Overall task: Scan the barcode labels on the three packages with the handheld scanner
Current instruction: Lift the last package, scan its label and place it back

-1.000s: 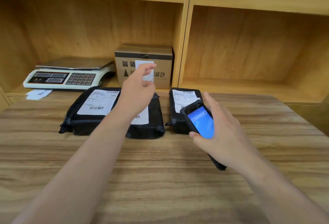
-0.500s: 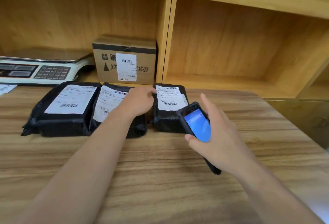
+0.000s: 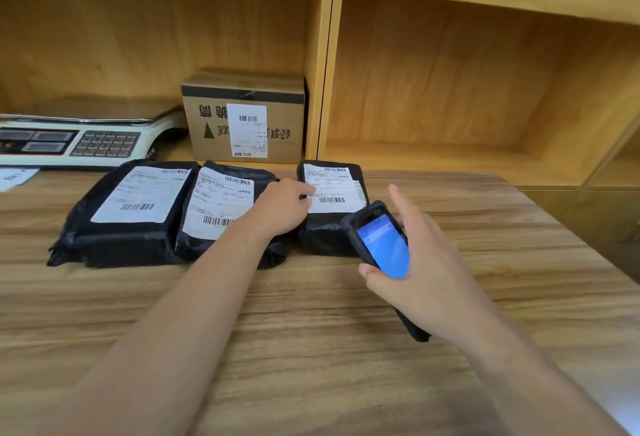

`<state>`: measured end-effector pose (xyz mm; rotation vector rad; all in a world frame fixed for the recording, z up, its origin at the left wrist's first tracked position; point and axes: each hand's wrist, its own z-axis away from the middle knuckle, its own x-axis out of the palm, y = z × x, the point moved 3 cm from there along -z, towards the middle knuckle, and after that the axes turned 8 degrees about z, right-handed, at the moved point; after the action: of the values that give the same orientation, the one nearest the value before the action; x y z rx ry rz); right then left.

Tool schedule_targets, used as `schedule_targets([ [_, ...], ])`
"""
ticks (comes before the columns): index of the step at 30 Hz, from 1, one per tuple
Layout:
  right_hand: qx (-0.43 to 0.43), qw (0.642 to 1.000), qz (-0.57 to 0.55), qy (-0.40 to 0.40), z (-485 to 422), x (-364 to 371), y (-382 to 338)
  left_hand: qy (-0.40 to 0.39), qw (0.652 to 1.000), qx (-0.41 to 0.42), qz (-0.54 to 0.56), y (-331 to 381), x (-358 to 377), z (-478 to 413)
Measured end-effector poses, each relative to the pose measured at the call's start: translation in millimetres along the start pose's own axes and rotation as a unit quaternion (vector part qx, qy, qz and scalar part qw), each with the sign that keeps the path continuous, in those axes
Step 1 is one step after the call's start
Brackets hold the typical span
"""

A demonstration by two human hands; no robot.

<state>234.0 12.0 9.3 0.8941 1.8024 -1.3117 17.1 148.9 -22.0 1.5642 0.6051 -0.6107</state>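
Wooden table (image 3: pixel 311 331): scanner (image 3: pixel 381 248) gripped in right hand (image 3: pixel 426 283), left hand (image 3: pixel 282 207) curled touching rightmost package (image 3: pixel 329 227).

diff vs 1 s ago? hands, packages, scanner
The left hand dropped from mid-air in front of the cardboard box onto the packages, fingertips now on the right package label's left edge. The right hand kept holding the scanner near that package. All three packages stayed put.

Left hand (image 3: pixel 282 205) curled, right hand (image 3: pixel 424 274) gripping.
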Motion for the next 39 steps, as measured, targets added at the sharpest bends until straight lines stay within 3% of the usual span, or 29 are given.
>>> schedule_targets([
  [17,0.016,1.0,-0.001,0.01,1.2,-17.4,0.6,0.121,0.985,0.021,0.121,4.8,-14.0,4.5],
  [27,0.027,1.0,0.005,0.008,0.8,-20.5,-1.4,0.237,0.949,0.177,0.106,16.8,-15.6,13.5],
  [34,0.033,0.999,0.008,0.004,0.6,-18.9,1.2,0.264,0.941,0.17,0.125,15.5,-9.8,17.4],
  [39,0.035,0.999,0.021,-0.001,-1.5,-17.9,3.4,0.292,0.92,0.23,0.124,19.3,-9.1,22.8],
])
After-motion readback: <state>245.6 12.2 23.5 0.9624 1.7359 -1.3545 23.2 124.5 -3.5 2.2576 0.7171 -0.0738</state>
